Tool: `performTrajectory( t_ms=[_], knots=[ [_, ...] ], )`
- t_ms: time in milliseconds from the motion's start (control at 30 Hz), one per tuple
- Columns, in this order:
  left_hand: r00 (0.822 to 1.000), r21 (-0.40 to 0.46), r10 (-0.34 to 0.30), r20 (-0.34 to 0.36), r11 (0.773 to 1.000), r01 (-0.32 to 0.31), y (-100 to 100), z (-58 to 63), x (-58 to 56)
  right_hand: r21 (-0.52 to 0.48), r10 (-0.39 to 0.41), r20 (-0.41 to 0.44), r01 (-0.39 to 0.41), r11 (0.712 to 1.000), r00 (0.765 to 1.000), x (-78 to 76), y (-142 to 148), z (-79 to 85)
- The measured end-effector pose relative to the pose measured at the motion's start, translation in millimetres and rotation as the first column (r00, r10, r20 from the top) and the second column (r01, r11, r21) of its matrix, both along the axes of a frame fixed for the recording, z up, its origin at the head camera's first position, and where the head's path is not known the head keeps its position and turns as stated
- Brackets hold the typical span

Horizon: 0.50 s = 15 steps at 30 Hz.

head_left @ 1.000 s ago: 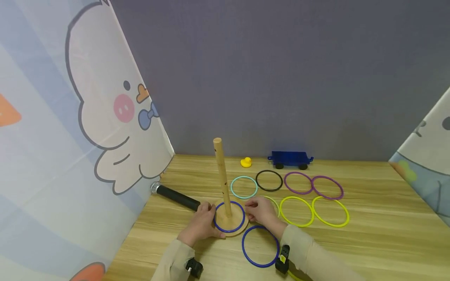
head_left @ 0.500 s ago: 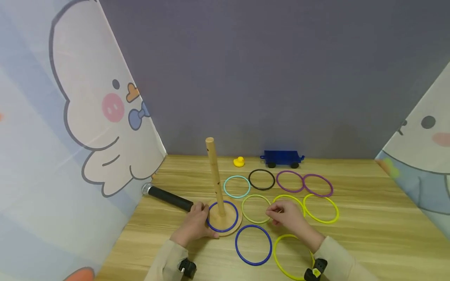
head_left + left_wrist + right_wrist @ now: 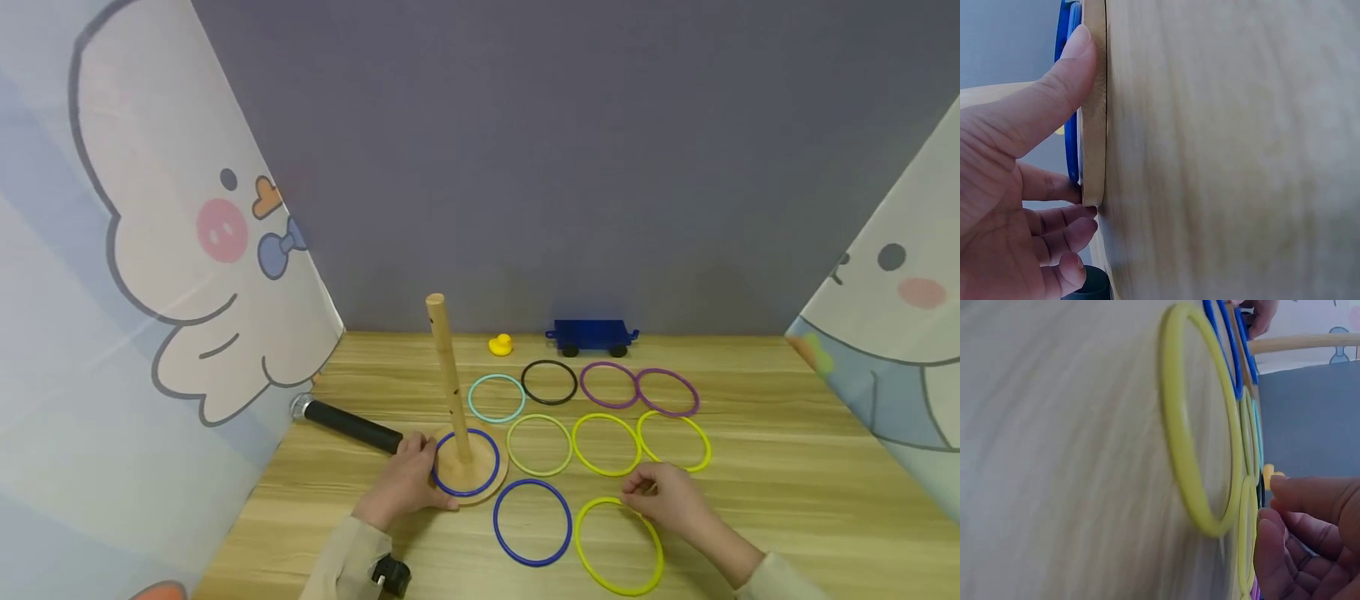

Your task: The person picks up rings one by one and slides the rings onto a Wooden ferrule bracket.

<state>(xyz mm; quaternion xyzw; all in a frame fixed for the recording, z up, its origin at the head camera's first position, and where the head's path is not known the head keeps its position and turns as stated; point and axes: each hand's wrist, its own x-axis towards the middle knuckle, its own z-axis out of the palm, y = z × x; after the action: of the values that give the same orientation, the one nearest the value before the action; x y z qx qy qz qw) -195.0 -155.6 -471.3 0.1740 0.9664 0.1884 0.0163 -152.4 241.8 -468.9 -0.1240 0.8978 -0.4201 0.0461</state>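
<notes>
A wooden peg stand (image 3: 451, 383) rises from its round base, with a blue ring (image 3: 498, 460) lying around the foot of the peg. My left hand (image 3: 401, 479) grips the left edge of that base; in the left wrist view the thumb (image 3: 1079, 47) lies on the rim and fingertips touch the edge. My right hand (image 3: 667, 496) hovers by the upper right of a yellow ring (image 3: 660, 557). Its fingers are loosely bent with nothing between them, and in the right wrist view they appear apart from the ring. Another blue ring (image 3: 570, 525) lies left of the yellow one.
Behind lie a light green ring (image 3: 508, 450), a turquoise ring (image 3: 470, 403), a black ring (image 3: 576, 383), two purple rings and two more yellow rings. A microphone (image 3: 352, 425) lies left of the stand. A rubber duck (image 3: 500, 345) and a blue cart (image 3: 592, 335) stand near the back wall.
My right hand has moved right and toward me, from beside the stand's base to the near yellow ring. The left hand has kept its hold on the base. The head view has turned slightly right.
</notes>
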Motion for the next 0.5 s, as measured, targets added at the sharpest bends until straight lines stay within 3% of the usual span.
performTrajectory(
  t_ms=[300, 500],
  knots=[
    [1.000, -0.002, -0.005, -0.014, 1.000, 0.005, -1.6, -0.1, 0.2, 0.052, -0.016, 0.096, 0.011, 0.999, 0.995, 10.6, 14.3, -7.0],
    [1.000, 0.001, -0.007, -0.007, 1.000, 0.007, -0.4, -0.3, 0.4, 0.059, -0.043, 0.113, 0.037, 0.998, 0.993, 12.4, 14.0, -8.7]
  ],
)
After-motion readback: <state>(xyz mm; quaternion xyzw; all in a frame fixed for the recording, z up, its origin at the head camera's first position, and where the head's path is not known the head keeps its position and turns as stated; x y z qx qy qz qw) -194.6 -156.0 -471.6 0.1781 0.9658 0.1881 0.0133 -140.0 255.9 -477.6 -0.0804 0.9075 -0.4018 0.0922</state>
